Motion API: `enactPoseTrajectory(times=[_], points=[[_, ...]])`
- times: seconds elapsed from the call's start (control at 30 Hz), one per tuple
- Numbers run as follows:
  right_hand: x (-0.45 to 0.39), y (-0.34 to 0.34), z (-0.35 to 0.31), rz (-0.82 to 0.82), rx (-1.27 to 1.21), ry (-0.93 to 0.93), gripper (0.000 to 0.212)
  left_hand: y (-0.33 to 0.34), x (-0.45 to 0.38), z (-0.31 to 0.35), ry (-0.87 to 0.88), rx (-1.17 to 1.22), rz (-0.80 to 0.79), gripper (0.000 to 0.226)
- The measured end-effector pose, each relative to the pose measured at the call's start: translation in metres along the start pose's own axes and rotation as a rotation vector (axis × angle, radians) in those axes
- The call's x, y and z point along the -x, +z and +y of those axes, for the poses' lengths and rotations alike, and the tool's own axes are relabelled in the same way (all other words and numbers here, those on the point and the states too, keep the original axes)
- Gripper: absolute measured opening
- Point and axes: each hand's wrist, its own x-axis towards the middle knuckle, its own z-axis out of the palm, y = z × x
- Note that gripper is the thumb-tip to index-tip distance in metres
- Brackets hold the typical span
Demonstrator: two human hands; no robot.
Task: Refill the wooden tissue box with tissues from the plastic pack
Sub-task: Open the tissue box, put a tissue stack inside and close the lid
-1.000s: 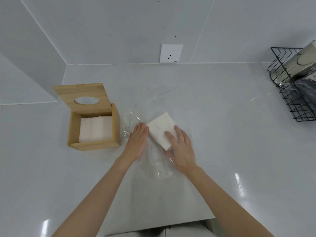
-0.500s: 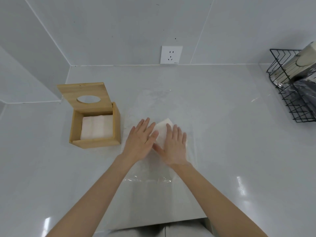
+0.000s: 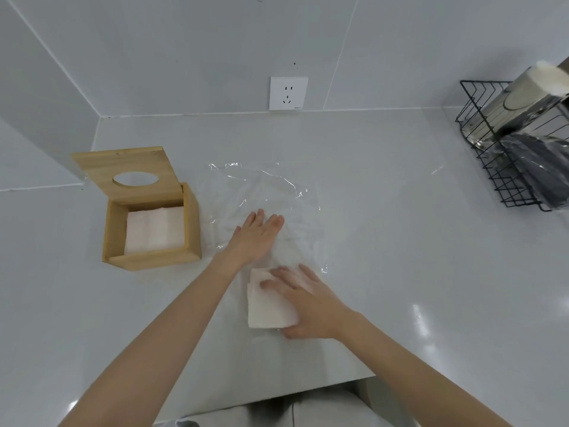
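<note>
The wooden tissue box [image 3: 153, 260] stands at the left of the counter with its lid [image 3: 124, 172] swung up. White tissues [image 3: 155, 231] lie inside it. To its right a clear plastic pack [image 3: 277, 195] lies flattened on the counter. My left hand [image 3: 255, 238] presses flat on the plastic, fingers spread and holding nothing. A stack of white tissues [image 3: 266, 306] sits nearer to me at the pack's near end. My right hand [image 3: 308, 303] lies on that stack, fingers over the top and thumb under its near edge.
A black wire rack [image 3: 492, 167] holding packaged goods stands at the far right. A white wall socket [image 3: 288, 93] sits on the back wall. The counter's front edge [image 3: 277, 399] runs close to my body.
My right hand has drawn the tissue stack towards me, away from the middle of the plastic. My left hand has slid forward and now holds the plastic flat.
</note>
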Motion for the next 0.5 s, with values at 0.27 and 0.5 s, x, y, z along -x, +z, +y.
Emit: enactPoseTrajectory(times=[0.27,0.5], points=[[-0.01,-0.022,-0.008,-0.032,-0.05,0.208,0.085,-0.003,0.013,-0.001,0.077,0.089,0.215,0.046],[-0.03,-0.028,-0.013,-0.2,-0.077,0.338,0.064,0.007,0.082,-0.029,0.091,0.185,0.373,0.038]])
